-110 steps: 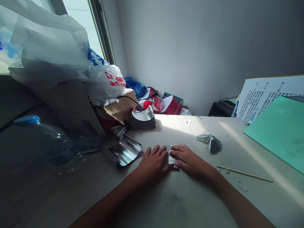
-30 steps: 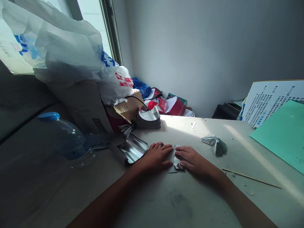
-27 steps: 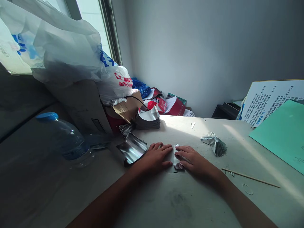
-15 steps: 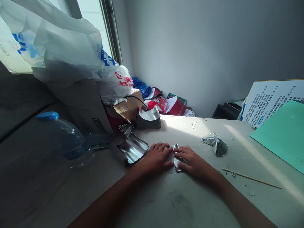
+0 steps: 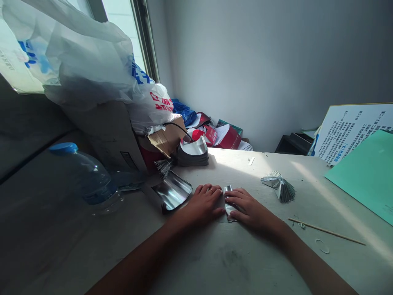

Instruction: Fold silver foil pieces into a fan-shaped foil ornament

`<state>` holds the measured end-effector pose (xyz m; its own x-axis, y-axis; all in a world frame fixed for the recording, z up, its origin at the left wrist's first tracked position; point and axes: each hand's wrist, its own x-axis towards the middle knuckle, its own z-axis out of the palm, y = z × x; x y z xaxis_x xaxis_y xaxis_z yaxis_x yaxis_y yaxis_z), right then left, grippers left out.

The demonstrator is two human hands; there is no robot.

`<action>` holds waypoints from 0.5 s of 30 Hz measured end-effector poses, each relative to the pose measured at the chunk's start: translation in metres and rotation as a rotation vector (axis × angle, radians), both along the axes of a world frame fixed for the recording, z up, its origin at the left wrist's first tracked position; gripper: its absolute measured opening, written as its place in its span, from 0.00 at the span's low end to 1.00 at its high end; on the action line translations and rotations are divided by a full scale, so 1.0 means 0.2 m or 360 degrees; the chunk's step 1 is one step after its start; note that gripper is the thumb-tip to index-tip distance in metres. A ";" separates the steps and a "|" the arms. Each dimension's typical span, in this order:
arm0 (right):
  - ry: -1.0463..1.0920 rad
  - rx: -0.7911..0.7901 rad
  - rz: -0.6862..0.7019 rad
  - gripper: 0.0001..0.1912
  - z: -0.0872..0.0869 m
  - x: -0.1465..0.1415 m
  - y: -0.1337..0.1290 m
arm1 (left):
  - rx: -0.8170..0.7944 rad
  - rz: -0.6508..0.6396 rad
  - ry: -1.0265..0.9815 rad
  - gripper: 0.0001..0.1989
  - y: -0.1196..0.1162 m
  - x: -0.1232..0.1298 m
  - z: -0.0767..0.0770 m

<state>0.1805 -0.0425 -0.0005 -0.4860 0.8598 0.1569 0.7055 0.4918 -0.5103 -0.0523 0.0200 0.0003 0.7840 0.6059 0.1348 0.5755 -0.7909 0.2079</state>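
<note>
On my feed the left hand [image 5: 202,207] and right hand [image 5: 248,208] lie flat, clasping nothing, the foil [image 5: 228,208] partly under their fingers. I judge it part-folded, the fan [image 5: 283,190] to the right done, the sheets [image 5: 173,190] to the left unfolded. The far-left bag [image 5: 149,108] bears red characters, the far-right board [image 5: 339,137] illegible columns.

Red Chinese characters [image 5: 163,101] on white bag [image 5: 147,112], blue characters [image 5: 30,53] on larger bag [image 5: 92,53], tiny columns [image 5: 339,139] on board [image 5: 353,121]
</note>
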 end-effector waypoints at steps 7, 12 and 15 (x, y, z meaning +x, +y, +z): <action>-0.0052 -0.0043 -0.0012 0.24 0.02 0.00 -0.01 | 0.0012 0.0012 0.0021 0.24 -0.01 0.01 0.00; -0.0099 -0.0043 0.0003 0.24 0.01 0.00 -0.01 | 0.0048 0.0025 0.0034 0.23 -0.01 0.02 -0.01; -0.0111 -0.0025 0.0025 0.24 0.00 0.01 0.00 | 0.0058 0.0026 0.0048 0.23 -0.01 0.03 -0.01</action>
